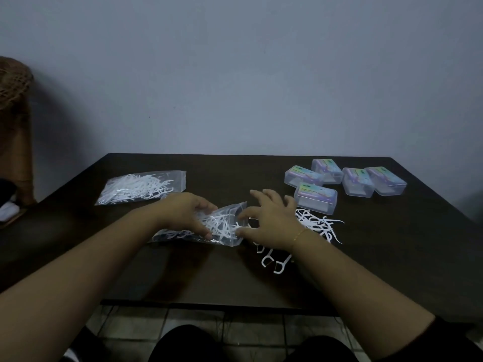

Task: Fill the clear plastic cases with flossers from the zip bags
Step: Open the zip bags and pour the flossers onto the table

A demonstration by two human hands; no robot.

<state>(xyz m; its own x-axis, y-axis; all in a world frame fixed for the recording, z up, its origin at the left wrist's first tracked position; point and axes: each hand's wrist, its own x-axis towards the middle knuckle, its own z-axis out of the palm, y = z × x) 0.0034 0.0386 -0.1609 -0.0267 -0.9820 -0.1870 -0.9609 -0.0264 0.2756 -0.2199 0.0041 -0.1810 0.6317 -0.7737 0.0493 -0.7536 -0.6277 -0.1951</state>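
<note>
On the dark table (214, 278) my left hand (183, 212) grips a clear zip bag (224, 228) of white flossers, its mouth facing right. My right hand (271, 220) hovers at that mouth with fingers spread, thumb and forefinger touching flossers at the opening. A loose pile of flossers (317, 224) lies just right of my right hand, and a few more flossers (274, 262) lie under my wrist. A second, full zip bag (142, 188) rests at the back left. Several clear plastic cases (315, 201) with coloured labels stand closed at the back right.
A blue-grey wall rises behind the table. A wicker chair (15, 105) stands at the far left. The table's near edge (217, 304) runs above my knees and a tiled floor.
</note>
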